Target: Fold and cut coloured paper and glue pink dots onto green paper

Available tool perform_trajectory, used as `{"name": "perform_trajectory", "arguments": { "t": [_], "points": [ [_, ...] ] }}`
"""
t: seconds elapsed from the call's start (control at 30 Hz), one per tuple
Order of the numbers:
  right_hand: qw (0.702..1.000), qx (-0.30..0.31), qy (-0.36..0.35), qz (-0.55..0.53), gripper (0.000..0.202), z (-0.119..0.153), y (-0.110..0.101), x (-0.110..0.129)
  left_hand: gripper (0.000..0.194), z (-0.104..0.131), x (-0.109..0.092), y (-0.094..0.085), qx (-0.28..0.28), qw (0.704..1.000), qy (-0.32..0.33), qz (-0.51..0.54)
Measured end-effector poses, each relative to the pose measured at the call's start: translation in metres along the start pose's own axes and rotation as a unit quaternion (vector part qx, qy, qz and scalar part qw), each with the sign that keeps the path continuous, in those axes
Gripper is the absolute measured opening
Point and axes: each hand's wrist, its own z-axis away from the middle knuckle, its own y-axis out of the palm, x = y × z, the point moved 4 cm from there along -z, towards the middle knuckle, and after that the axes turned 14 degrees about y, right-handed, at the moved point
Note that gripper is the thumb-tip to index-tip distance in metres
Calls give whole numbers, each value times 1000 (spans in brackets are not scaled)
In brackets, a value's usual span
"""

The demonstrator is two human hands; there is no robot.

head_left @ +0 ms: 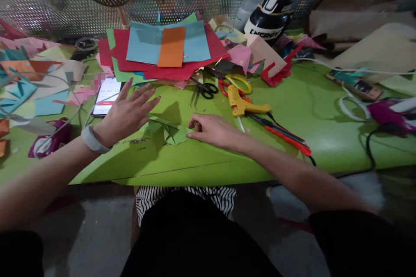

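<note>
Folded green paper (175, 135) lies w/ L hand (128, 107) at its 10 o'clock, fingers wide; R hand (215, 130) at 3, fingers curled, can't tell if gripping. Poss. crease if R presses hard.

You're in what looks like a paper-craft workspace: your green desk (292, 99) carries layered coloured sheets (143, 43) near eleven o'clock, paper pieces (52, 104) around ten, black-handled scissors (201, 88) about twelve and a yellow glue gun (238, 103) toward one.
</note>
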Motion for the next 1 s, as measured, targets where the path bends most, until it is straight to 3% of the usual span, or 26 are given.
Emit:
{"name": "perform_trajectory", "arguments": {
  "t": [0.17,0.23,0.33,0.43,0.5,0.57,0.63,0.7,0.83,0.9,1.0],
  "points": [
    [993,-24,55,-102,32,9,12,-11,72,-9,-15,-4,-71,994,-68,45],
    [991,-51,52,-111,38,14,13,-11,71,-11,-30,0,-76,993,-62,71],
    [992,-91,33,-78,54,21,13,-8,60,-16,-54,17,-36,992,-8,121],
    [988,-33,-4,-148,67,27,14,-10,61,-19,-63,36,5,984,42,171],
    [972,35,-56,-225,54,28,14,-14,59,-20,-58,43,14,978,71,198],
    [959,60,-136,-242,45,28,14,-18,55,-21,-49,43,11,971,102,215],
    [956,15,-229,-182,40,28,14,-21,51,-23,-39,42,11,965,131,226],
    [945,-78,-306,-88,35,27,17,-21,49,-25,-30,39,12,961,154,230],
    [886,-240,-389,82,31,30,27,-17,51,-30,-23,36,12,961,171,219],
    [859,-275,-417,112,29,33,30,-16,56,-31,-25,37,9,962,170,213],
    [851,-286,-428,105,23,35,30,-15,59,-30,-29,43,-6,964,169,205]
  ]
}}
